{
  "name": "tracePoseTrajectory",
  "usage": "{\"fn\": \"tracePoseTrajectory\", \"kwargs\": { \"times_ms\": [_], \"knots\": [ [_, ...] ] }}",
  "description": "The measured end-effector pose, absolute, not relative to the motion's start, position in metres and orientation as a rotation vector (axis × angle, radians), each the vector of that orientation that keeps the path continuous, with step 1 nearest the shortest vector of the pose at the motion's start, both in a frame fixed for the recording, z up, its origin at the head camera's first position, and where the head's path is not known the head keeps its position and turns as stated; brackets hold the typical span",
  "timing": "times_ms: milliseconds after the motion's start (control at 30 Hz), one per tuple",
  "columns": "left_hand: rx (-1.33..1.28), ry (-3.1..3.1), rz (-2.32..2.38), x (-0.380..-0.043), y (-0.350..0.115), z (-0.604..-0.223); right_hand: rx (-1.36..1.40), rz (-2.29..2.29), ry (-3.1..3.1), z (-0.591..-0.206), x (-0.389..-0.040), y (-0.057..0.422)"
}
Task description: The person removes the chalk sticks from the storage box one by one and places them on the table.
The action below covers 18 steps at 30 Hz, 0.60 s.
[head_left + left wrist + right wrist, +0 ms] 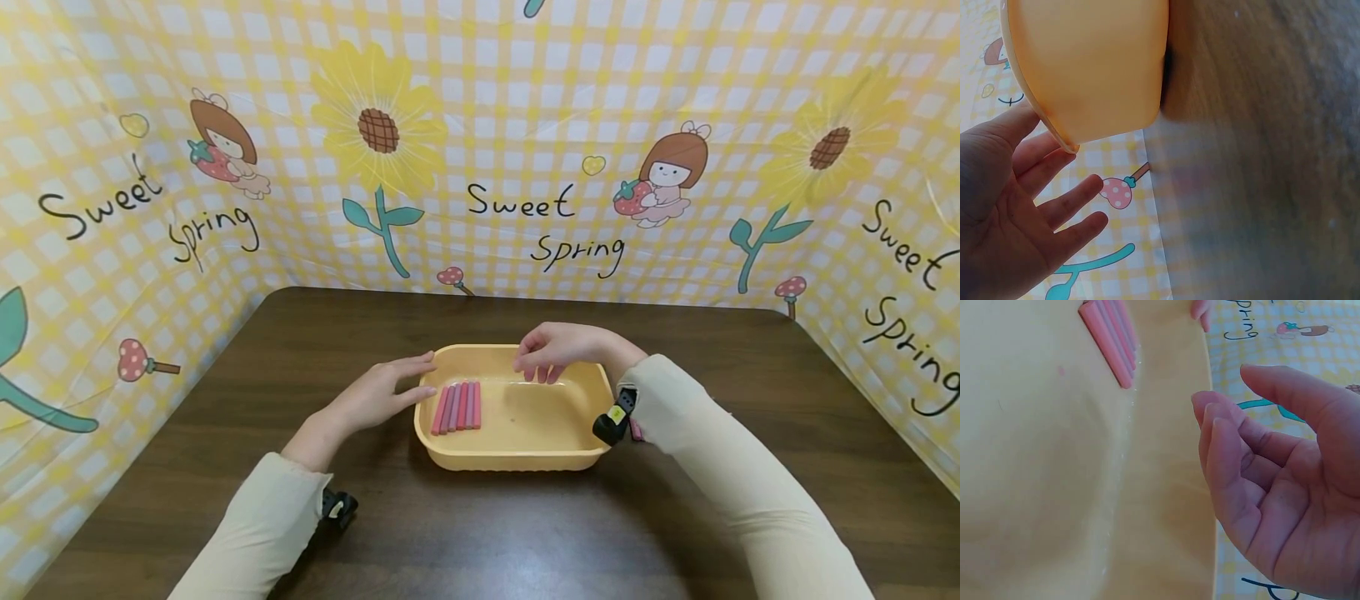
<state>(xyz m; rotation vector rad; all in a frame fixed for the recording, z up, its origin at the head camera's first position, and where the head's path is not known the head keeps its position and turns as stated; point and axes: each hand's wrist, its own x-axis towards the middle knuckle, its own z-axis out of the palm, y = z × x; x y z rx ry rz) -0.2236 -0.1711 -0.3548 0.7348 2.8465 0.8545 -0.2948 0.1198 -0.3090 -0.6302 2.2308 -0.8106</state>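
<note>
A yellow plastic basin (517, 460) sits on the table. Several pink and mauve sticks (457, 408) lie side by side at the left of its floor. My left hand (378, 392) is at the left rim, fingers mostly straight, with thumb and fingertips touching the edge; in the left wrist view some fingertips pass behind the rim (1035, 112). Over the back right rim hangs my right hand (562, 346), fingers loosely bent with nothing between them. The right wrist view shows a gap between its thumb (1272, 381) and fingers.
A small pink thing (637, 430) peeks out beside the basin's right end, mostly hidden by the right wrist and its black camera (615, 417). The dark wooden table (480, 533) is bounded at the back and sides by a yellow checked cloth (495, 125).
</note>
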Motion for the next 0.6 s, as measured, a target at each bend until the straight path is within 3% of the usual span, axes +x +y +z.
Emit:
{"fn": "tracePoseTrajectory", "kwargs": {
  "times_ms": [600],
  "knots": [
    [0.747,2.852,0.853,-0.224,-0.171,-0.354,-0.69,-0.664,2.169,-0.336,-0.309,0.093]
  ]
}}
